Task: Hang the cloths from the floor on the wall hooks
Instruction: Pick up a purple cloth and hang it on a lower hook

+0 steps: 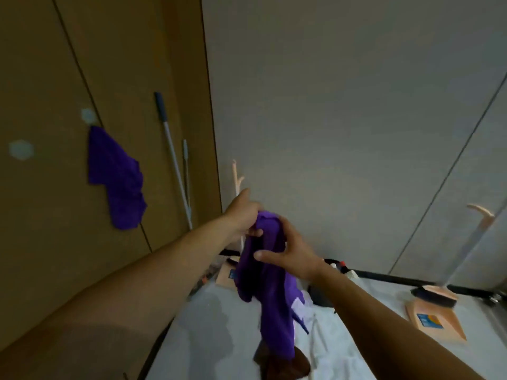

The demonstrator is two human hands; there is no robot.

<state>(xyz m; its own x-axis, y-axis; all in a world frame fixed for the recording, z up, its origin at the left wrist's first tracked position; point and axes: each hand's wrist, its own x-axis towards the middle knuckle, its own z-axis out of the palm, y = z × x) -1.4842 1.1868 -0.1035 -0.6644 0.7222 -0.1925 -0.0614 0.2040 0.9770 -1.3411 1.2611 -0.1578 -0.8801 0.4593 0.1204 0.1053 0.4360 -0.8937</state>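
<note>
On the left wall the hung cloth (116, 176) dangles from a hook (87, 115), second hook (21, 149) further left, pole (172, 157) leaning just right of it. The held cloth (270, 283) is mid-frame between both hands: left hand (244, 215) at its top, right hand (290, 250) on its right side. Floor cloth (282, 363) lies right below it. Dustpan (436, 316) sits on the floor far right.
</note>
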